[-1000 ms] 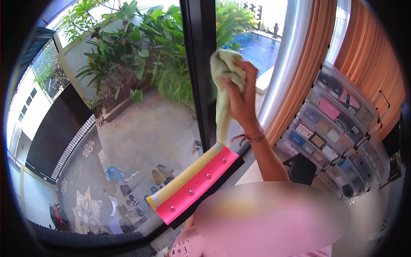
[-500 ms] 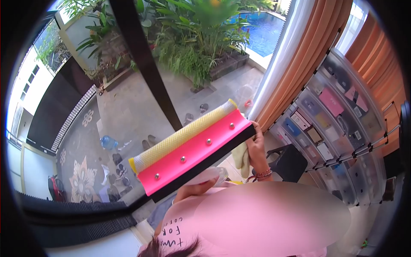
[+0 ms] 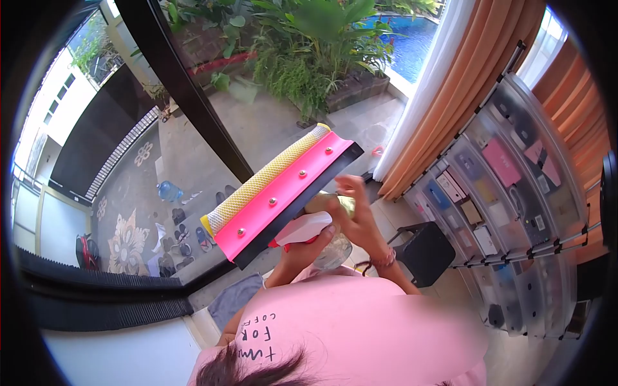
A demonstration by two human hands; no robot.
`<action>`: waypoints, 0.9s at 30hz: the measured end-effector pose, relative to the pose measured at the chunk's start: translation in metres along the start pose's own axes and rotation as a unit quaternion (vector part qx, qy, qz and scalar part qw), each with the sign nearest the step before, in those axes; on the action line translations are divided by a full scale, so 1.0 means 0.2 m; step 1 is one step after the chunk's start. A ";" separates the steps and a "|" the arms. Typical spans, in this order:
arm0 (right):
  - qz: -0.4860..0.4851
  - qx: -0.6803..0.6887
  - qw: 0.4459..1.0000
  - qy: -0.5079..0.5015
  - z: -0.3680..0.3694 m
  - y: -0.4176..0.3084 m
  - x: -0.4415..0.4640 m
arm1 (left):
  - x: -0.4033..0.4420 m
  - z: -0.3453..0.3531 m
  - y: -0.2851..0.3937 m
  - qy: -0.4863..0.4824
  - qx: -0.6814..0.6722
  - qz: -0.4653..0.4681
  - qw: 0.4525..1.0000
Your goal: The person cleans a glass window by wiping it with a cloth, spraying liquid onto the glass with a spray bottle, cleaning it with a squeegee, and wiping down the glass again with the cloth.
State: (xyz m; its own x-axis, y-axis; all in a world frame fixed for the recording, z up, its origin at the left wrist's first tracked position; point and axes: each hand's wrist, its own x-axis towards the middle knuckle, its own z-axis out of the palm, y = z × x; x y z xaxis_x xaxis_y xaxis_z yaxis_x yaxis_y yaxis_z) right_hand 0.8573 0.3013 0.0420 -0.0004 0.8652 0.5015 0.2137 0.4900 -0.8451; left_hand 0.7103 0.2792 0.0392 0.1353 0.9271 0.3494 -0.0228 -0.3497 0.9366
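In front of me a squeegee [image 3: 288,188] is tilted, its right end higher. It has a pink body with several round metal studs, a yellow mesh sponge edge and a black rubber blade. My left hand [image 3: 301,256] is closed around the neck of a spray bottle [image 3: 311,226] with a white and red trigger head; its clear body hangs below. What supports the squeegee is hidden, its handle out of sight. Beside its right end, my right hand [image 3: 362,219] has curled, slightly blurred fingers around a pale yellow-green cloth [image 3: 346,204].
A dark-framed glass door [image 3: 187,96] stands ahead, with shoes [image 3: 183,241] and a blue water bottle [image 3: 169,190] beyond it. Orange curtains [image 3: 473,83], a black stool [image 3: 426,254] and a rack of clear storage pockets [image 3: 496,186] are on the right.
My right hand has let go of the squeegee's right end and moved left and inward with the cloth. The squeegee has shifted up and tilted more steeply; the spray bottle shows more.
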 end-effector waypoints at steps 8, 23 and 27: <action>-0.036 -0.086 0.979 -0.179 -0.04 -0.10 -0.10 | 0.04 0.05 0.01 0.071 0.020 -0.041 0.996; -0.167 -0.160 0.973 0.026 0.08 0.04 -0.08 | 0.23 0.05 0.14 -0.032 0.114 0.081 0.990; -0.118 -0.054 0.989 0.073 0.05 0.09 -0.11 | 0.27 0.02 0.10 -0.097 0.109 0.112 0.983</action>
State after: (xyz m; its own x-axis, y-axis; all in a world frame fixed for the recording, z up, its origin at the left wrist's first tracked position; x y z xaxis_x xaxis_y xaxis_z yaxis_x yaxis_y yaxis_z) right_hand 0.8512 0.2915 0.0136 0.0760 0.6991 0.7110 0.3280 0.6558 -0.6799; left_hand 0.7222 0.3227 0.0764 0.3381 0.7874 0.5154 0.1355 -0.5827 0.8013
